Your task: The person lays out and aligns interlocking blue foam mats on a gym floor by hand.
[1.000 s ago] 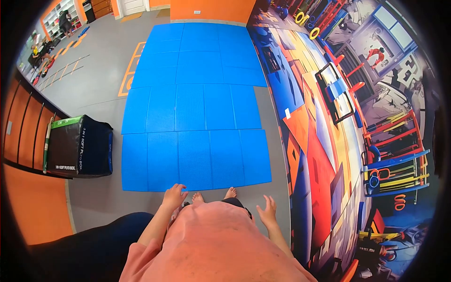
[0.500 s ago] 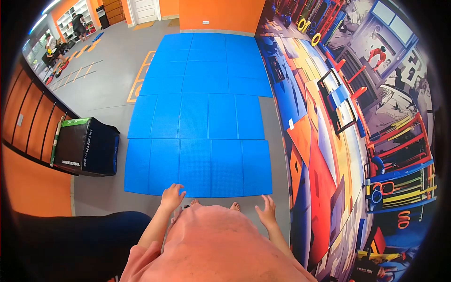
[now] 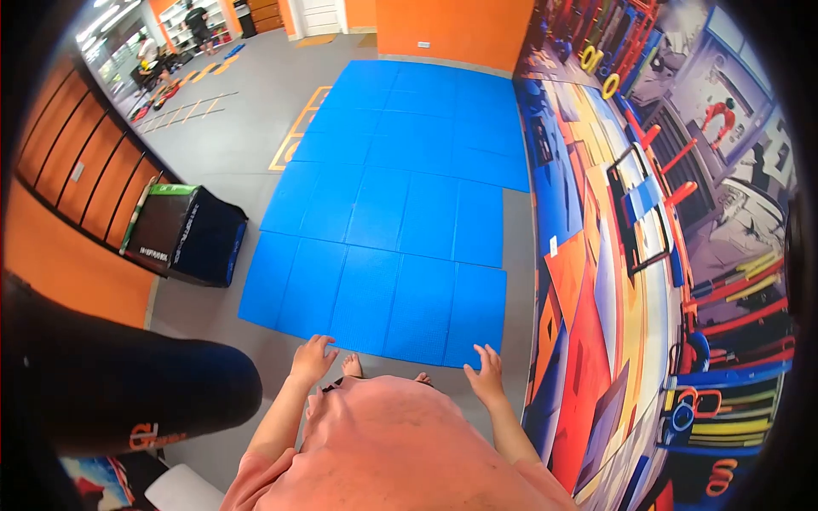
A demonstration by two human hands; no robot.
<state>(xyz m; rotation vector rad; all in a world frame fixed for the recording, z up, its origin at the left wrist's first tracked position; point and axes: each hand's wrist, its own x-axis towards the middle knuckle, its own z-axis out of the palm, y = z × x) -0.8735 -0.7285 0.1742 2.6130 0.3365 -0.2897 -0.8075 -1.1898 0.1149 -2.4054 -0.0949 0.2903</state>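
Note:
My left hand [image 3: 313, 358] hangs in the air in front of my body, its fingers loosely curved and apart, holding nothing. On the other side my right hand [image 3: 486, 372] is raised with spread fingers, also without anything in it. Between them is the pink shirt [image 3: 400, 447] I wear. My bare feet [image 3: 352, 366] stand on the grey floor, just short of the near edge of the blue mats [image 3: 383, 230]. These lie flat in several joined rows that reach toward the orange wall.
To the left are a black punching bag [image 3: 162, 383], a soft plyo box [image 3: 187, 232] and wall bars [image 3: 77, 162]. A mural wall [image 3: 588, 307] runs along the right. Two people, one in dark clothes [image 3: 198, 24], are far back left, near an agility ladder [image 3: 183, 112].
The view has turned and tilted, so the mats and wall sit further right and look slanted. More of the punching bag shows at left. Both hands remain raised and spread.

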